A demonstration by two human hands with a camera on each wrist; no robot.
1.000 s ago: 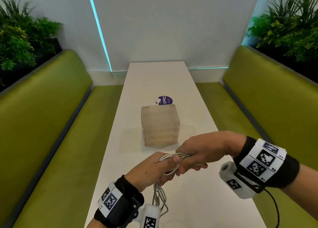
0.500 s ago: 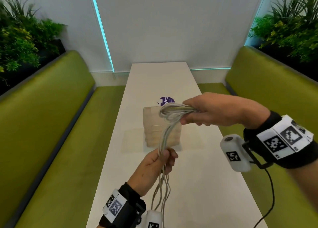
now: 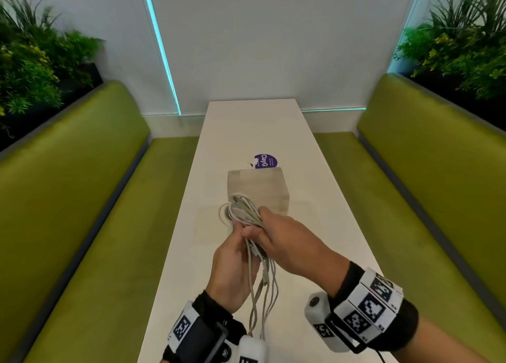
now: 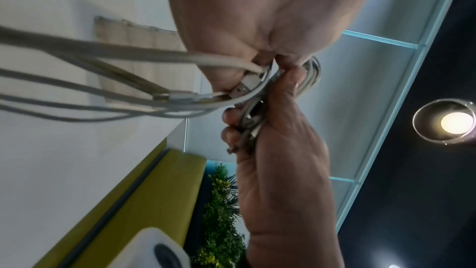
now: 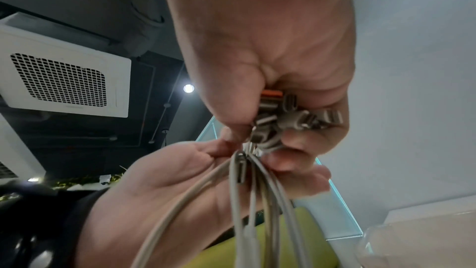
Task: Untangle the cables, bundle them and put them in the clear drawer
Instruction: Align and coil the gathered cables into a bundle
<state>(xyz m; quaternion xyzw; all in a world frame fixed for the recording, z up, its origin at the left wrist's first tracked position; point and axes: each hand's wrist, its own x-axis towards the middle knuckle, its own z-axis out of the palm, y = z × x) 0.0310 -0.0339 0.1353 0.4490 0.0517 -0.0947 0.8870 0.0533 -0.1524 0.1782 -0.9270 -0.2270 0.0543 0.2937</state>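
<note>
Several white cables (image 3: pixel 244 211) are gathered in a looped bundle above the near half of the table. My right hand (image 3: pixel 256 227) grips the loops from the right, and in the right wrist view its fingers curl round the plug ends (image 5: pixel 285 115). My left hand (image 3: pixel 241 236) sits just below it and holds the same cables (image 4: pixel 144 58), whose loose strands (image 3: pixel 264 288) hang down towards my wrists. The clear drawer unit (image 3: pixel 262 184) stands on the table right behind the bundle, with its drawers pushed in.
The long white table (image 3: pixel 246 127) runs away from me between two green benches (image 3: pixel 82 198) (image 3: pixel 427 176). A purple round sticker (image 3: pixel 266 160) lies behind the drawer unit. Plants (image 3: pixel 32 69) stand behind both bench backs.
The right hand, raised high with the cable loops half a second ago, has come back down to the left hand. The strands stretched between the hands are now folded together.
</note>
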